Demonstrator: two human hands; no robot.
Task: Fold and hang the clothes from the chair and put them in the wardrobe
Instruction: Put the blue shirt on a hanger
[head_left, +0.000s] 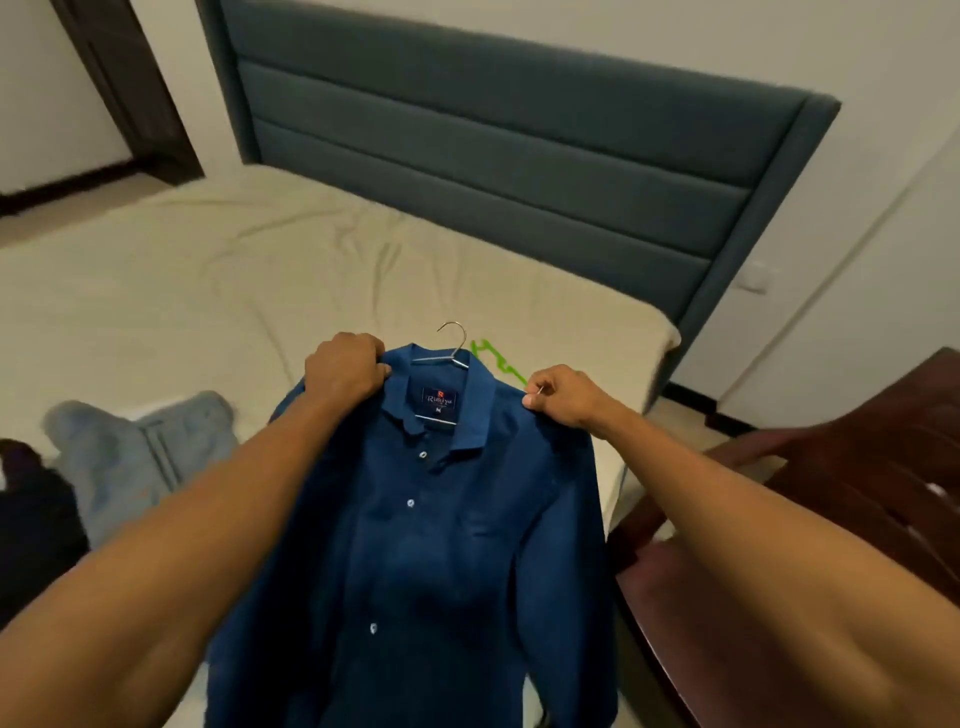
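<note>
Head view shows the blue shirt (441, 545) lying front-up on the near edge of the bed (208, 291), a metal hanger (453, 345) already threaded through its collar. The left hand (345, 371) grips one shoulder, and the right hand (563, 397) pinches the other. Carrying it to the wardrobe remains, and a grey garment (140, 457) at the left waits beside a green hanger (498, 361).

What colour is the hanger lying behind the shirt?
Bright green hanger, seen in the head view, on the bed.
</note>
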